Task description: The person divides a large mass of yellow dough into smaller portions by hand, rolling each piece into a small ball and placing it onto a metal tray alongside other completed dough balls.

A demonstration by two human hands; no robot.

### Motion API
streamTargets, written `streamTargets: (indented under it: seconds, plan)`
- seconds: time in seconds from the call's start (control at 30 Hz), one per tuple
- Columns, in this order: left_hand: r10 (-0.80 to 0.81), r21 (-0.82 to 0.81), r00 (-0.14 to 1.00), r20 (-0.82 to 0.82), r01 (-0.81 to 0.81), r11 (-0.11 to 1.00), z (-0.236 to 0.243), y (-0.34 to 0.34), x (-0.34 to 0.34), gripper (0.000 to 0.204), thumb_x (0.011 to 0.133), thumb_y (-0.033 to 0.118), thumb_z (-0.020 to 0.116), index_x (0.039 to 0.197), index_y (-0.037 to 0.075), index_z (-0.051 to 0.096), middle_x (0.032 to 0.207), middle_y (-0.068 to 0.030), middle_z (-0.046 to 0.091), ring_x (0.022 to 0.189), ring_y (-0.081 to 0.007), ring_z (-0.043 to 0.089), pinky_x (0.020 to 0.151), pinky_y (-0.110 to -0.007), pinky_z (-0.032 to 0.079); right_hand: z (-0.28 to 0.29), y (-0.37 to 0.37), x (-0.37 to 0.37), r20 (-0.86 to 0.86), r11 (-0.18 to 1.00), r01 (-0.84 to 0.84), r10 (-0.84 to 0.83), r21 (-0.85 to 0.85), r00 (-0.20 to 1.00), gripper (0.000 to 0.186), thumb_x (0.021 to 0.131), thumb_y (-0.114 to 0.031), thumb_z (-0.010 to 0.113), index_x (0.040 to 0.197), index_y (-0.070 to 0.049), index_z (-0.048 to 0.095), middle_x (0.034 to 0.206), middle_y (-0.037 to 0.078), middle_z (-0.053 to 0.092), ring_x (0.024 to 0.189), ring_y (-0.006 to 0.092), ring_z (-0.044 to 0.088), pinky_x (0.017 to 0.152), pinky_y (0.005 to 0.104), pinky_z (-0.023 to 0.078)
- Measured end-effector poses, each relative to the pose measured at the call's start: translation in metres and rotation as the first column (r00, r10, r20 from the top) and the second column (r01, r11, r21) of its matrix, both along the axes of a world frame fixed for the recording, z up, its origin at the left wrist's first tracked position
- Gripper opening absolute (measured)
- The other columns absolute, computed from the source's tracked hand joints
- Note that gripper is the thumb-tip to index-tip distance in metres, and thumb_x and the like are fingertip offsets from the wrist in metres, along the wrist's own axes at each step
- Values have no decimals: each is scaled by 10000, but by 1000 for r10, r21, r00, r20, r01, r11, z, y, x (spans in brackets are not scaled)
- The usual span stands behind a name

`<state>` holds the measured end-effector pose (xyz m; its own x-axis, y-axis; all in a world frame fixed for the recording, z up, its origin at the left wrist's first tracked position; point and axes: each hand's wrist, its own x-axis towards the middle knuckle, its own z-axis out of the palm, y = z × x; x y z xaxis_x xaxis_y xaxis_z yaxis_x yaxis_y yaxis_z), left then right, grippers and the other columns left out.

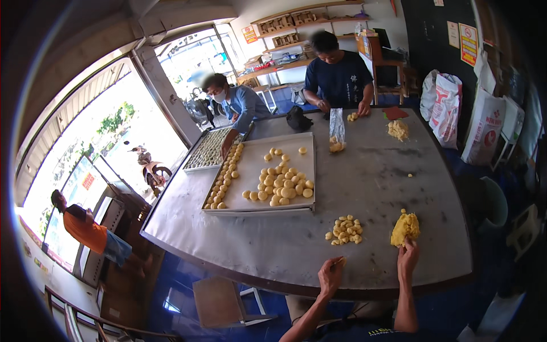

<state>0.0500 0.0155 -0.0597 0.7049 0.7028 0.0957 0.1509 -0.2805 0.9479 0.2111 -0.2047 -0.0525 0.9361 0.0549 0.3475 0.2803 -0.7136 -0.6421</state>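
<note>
Yellow mound (405,227) is being touched by right hand (407,259) (grip cannot be told). Small piece (342,260) is being pinched by left hand (330,277), near clustered lumps (345,230).

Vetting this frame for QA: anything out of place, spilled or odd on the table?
A tiny pale-yellow crumb lies alone on the grey metal table, apparently strayed. A crumpled black bundle sits beyond the pale rectangular tray, odd so near round yellow dough balls; can't tell what it is. Nothing looks broken.
</note>
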Motion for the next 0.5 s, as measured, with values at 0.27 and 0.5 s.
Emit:
streamTargets:
  seconds: [0.27,0.5]
  plan:
    - [40,-66,999,-14,-41,997,12,-5,0,285,951,276,728,1125,50,731,1022,-142,760,918,-208,733,824,-336,557,5,-38,29,-57,983,-156,151,-101,987,372,852,45,689,1223,41,675,1105,223,657,1029,405,626,840,464,526]
    - [72,23,997,-30,-72,997,7,-3,-1,299,927,287,751,1118,58,723,927,-116,746,824,-198,719,770,-346,554,21,-27,-39,167,988,-63,87,-140,982,415,935,72,545,1347,42,586,1162,216,641,1134,413,590,925,459,502]
